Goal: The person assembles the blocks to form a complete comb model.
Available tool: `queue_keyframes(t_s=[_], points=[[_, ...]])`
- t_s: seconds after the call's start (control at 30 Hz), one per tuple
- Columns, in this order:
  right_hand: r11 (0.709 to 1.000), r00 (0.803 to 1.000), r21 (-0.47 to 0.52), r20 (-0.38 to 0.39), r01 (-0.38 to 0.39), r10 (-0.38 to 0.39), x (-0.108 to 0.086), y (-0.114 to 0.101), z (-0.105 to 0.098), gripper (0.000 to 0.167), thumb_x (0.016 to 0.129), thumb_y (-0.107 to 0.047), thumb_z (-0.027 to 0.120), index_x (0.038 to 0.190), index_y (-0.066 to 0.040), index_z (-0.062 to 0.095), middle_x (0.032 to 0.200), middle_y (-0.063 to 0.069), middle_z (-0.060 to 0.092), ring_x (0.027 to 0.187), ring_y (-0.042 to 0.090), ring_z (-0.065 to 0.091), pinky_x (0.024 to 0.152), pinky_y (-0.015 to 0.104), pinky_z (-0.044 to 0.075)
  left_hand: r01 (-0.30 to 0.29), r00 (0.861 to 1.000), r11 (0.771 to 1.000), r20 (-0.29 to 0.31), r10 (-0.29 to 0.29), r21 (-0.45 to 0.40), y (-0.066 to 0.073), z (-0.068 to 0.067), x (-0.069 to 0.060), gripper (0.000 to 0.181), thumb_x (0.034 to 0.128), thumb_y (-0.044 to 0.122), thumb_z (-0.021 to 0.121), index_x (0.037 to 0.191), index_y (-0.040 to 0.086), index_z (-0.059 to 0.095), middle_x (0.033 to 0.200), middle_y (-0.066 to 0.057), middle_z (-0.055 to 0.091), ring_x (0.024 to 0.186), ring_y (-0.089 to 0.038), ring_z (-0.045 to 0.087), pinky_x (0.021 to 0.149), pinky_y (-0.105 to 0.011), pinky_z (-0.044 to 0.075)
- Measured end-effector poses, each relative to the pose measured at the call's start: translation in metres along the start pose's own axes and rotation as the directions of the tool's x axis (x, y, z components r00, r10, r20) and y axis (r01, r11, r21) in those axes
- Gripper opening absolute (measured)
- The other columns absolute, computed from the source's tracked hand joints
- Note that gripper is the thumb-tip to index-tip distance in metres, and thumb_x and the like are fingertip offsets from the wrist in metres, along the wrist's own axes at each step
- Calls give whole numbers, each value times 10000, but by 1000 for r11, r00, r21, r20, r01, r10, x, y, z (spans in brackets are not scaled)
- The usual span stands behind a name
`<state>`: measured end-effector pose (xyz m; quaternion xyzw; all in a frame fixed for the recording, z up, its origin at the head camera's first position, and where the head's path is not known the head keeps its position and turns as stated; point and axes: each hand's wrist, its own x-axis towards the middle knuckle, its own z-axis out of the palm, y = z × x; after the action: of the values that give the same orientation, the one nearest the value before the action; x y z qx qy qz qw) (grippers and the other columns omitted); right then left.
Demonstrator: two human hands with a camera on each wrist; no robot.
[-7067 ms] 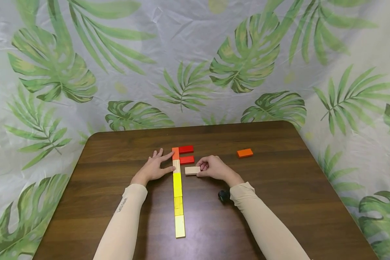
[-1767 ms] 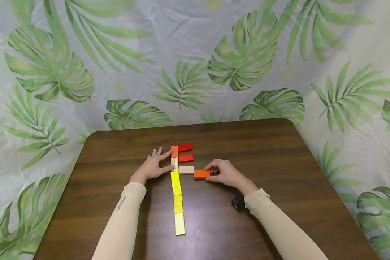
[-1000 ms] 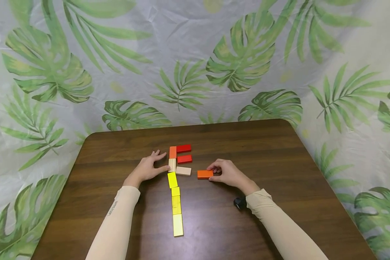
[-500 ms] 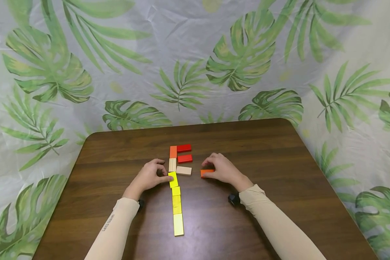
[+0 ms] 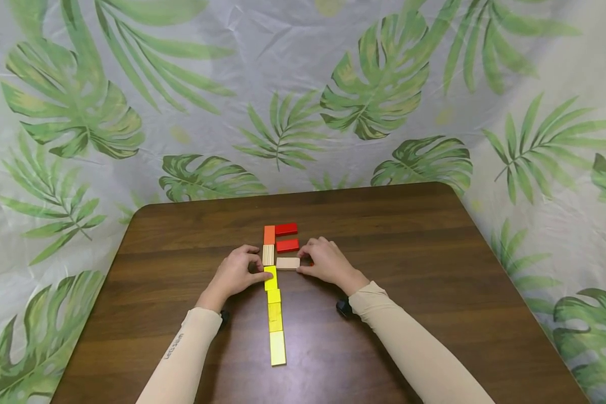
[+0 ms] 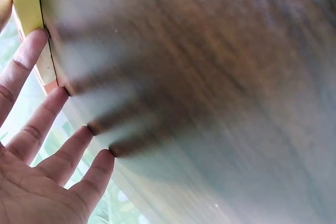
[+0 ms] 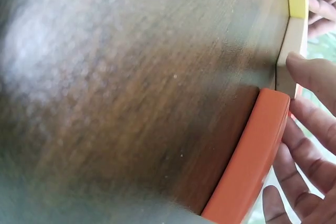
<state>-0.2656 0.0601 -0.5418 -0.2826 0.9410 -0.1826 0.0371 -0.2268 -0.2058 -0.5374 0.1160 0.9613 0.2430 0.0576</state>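
Note:
In the head view, my left hand (image 5: 232, 278) pinches the upper yellow block (image 5: 271, 279) with thumb and index finger; in the left wrist view its other fingers (image 6: 47, 108) are spread with tips at the table. My right hand (image 5: 328, 262) pinches the right end of a plain wooden block (image 5: 288, 263), just right of the column. Beneath that hand lies an orange block (image 7: 249, 156), mostly hidden in the head view. At the column's top are a striped wooden block (image 5: 268, 255) and an orange-red block (image 5: 269, 234).
Two red blocks, a far one (image 5: 285, 229) and a nearer one (image 5: 287, 245), extend right from the column. More yellow blocks (image 5: 275, 316) and a pale yellow block (image 5: 278, 348) continue the line toward me. The brown table (image 5: 409, 235) ends before a leaf-patterned curtain (image 5: 303, 129).
My right hand brought the orange block over, let it go and moved left to the wooden block. My left hand slid from the striped block to the upper yellow block, which now stands straighter.

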Motion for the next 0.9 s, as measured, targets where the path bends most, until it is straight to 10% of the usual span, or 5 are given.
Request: queue_keyframes(t_s=[0.67, 0.9], points=[[1000, 1000, 31, 2, -6, 6, 0, 6, -2, 306, 920, -377, 871, 1139, -171, 817, 1016, 4, 714, 985, 224, 606, 912, 451, 506, -45, 999, 998, -22, 46, 39, 2, 4, 0, 331, 890, 474, 877, 712, 262, 696, 1466, -131, 660, 1369, -385, 602, 1069, -700, 489], [999, 1000, 43, 5, 5, -5, 0, 7, -2, 300, 921, -364, 872, 1138, -165, 813, 995, 4, 702, 948, 206, 604, 891, 446, 517, -22, 990, 998, -138, 15, -52, -3, 3, 3, 292, 931, 392, 859, 766, 199, 715, 1224, -109, 767, 1120, -305, 717, 940, -500, 593]])
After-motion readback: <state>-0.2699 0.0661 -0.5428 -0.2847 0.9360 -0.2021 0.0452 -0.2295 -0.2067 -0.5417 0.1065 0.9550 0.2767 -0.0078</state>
